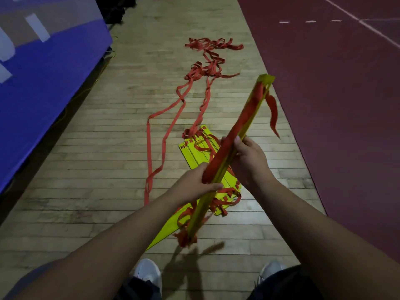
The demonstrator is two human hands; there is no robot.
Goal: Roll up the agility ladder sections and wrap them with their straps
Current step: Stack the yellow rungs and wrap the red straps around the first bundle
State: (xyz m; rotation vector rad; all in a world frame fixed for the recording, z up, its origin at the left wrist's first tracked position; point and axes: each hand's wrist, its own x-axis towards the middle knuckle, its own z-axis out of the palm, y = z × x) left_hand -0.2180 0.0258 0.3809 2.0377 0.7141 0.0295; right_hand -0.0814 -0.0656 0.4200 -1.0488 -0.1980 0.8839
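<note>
The strap-wrapped rung bundle [243,123] slants upward, its middle clamped inside the curled fingers of the left hand [194,184] and right hand [250,159].

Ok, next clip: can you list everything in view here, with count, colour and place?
rung bundle: one, yellow with red strap along it, held tilted above the floor
rung stack: one, yellow, on the floor beneath the bundle
loose straps: count unclear, red, tangled and trailing up the floor from the stack
wooden floor: one, tan, centre
court surface: one, maroon, right
padding: one, blue, left
shoes: two, white, bottom edge
left hand: one, grips the bundle lower down
right hand: one, grips the bundle near its middle
</note>
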